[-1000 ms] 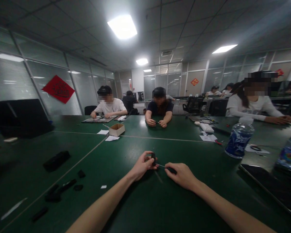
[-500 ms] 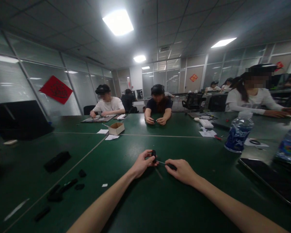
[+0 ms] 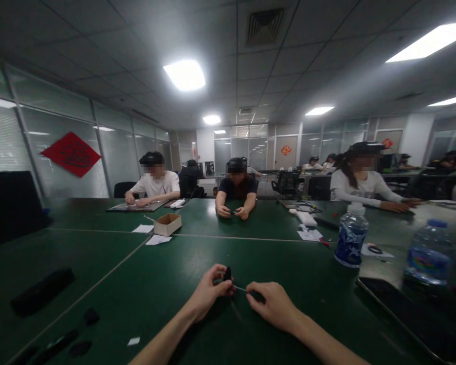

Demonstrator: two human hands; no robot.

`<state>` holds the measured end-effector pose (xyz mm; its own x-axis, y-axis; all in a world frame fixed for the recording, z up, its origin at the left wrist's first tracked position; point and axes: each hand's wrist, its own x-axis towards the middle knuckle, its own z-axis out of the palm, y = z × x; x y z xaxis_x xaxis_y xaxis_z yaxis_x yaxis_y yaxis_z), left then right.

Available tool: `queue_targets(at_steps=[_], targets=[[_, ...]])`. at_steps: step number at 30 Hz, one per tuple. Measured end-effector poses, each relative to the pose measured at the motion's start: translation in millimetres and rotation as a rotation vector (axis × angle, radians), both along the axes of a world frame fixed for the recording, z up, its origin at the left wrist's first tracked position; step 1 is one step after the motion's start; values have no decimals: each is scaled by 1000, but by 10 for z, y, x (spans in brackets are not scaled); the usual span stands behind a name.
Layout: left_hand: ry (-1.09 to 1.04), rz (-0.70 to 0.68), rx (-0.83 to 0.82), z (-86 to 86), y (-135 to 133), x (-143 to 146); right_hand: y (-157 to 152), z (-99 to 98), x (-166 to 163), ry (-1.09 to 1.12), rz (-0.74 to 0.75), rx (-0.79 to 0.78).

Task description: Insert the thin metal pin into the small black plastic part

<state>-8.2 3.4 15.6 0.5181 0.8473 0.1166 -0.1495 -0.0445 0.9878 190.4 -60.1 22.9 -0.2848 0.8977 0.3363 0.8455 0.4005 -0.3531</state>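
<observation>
Between the thumb and fingers of my left hand (image 3: 211,291) is a small black part (image 3: 228,274), held upright above the green table (image 3: 197,253). My right hand (image 3: 275,304) is closed round the dark handle of a screwdriver (image 3: 240,289). Its thin metal shaft points left and meets the black part near my left thumb; the tip itself is hidden. What kind of part it is does not show, and my fingers cover some of it.
Several black pieces (image 3: 91,317) and a longer black block (image 3: 42,291) lie at left, near a white scrap (image 3: 134,341). A phone (image 3: 399,314), a blue-labelled bottle (image 3: 351,235) and another bottle (image 3: 429,253) are at right. Ahead are an open cardboard box (image 3: 167,224) and co-workers.
The camera has tilted up and turned slightly right, so the scene sits lower and further left. Both hands keep their holds, with the screwdriver still against the black part.
</observation>
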Motion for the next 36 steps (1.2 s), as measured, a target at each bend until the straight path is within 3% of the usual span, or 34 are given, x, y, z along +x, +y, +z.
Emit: queue_targets(at_steps=[15, 26, 36], targets=[[-6, 16, -28, 58, -16, 23, -9, 18, -7, 17, 58, -2], [0, -1, -27, -60, 54, -6, -30, 48, -3, 0, 45, -26], [-27, 5, -15, -43, 28, -6, -22, 20, 9, 2, 78, -32]])
